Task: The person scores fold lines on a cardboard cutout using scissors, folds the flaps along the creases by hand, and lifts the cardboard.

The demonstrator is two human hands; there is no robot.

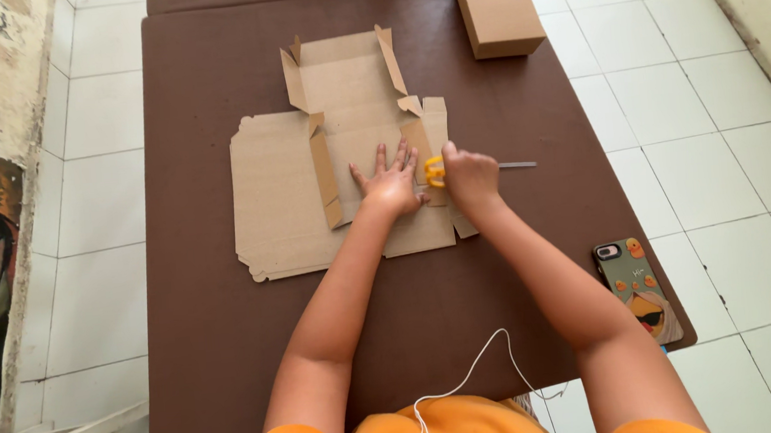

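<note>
A flattened cardboard box blank [344,156] lies on a brown table [231,348]. It is pressed flat by the left hand [392,187], fingers spread. Yellow-handled scissors [437,172] are gripped in the right hand [471,176], mostly hidden; only the blade tip shows. A closed cardboard box [497,8] stands apart, contents unseen.

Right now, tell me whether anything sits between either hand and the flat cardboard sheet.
Nothing visible does. The left hand lies flat on the cardboard sheet, fingers spread. The right hand grips yellow-handled scissors at the sheet's right edge, blade pointing right across the brown table.
</note>
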